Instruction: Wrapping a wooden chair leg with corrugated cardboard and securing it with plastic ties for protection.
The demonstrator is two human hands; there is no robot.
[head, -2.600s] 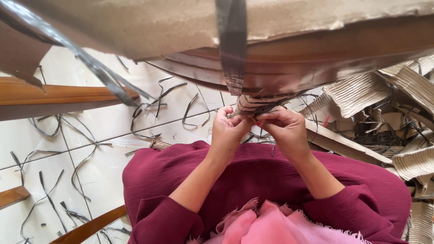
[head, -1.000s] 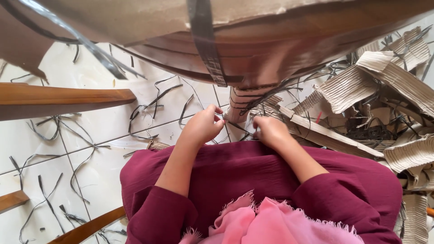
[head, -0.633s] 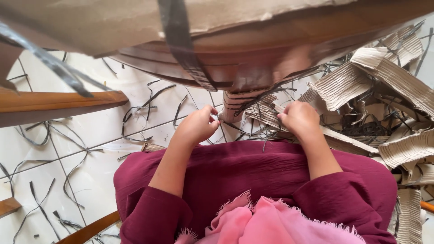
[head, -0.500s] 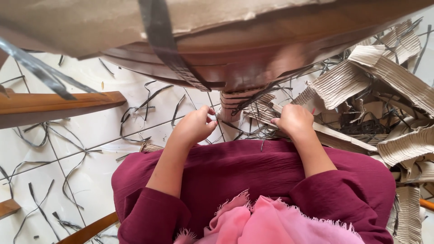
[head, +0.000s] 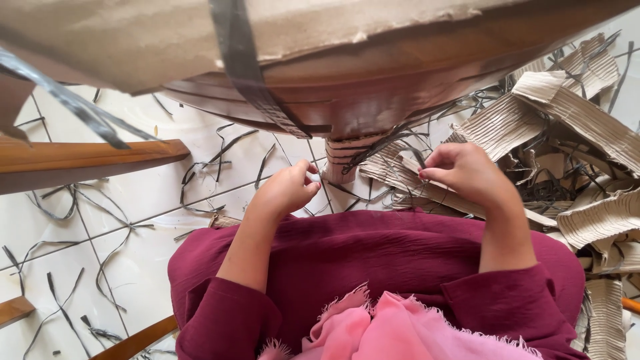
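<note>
A round wooden table point(head: 373, 93) wrapped in brown cardboard and crossed by a dark plastic strap point(head: 247, 67) fills the top of the view. Its leg point(head: 343, 157) stands on the tiled floor, still bound with cardboard and dark straps. My right hand point(head: 467, 173) pinches a thin dark strap point(head: 393, 143) that runs from the leg, pulled out to the right. My left hand point(head: 287, 190) is curled near the leg's left side, its fingertips closed on what looks like a small bit of strap. Both sleeves are maroon, and a pink scarf point(head: 400, 330) lies over my chest.
Torn corrugated cardboard pieces point(head: 573, 133) pile up on the right. Cut dark strap pieces point(head: 220, 157) lie scattered over the white floor tiles point(head: 133, 200). Wooden furniture parts point(head: 80, 160) reach in from the left and lower left.
My hands have drawn apart: the right one moved right and up, pulling a strap away from the leg, while the left one stayed beside the leg. The camera shifted slightly.
</note>
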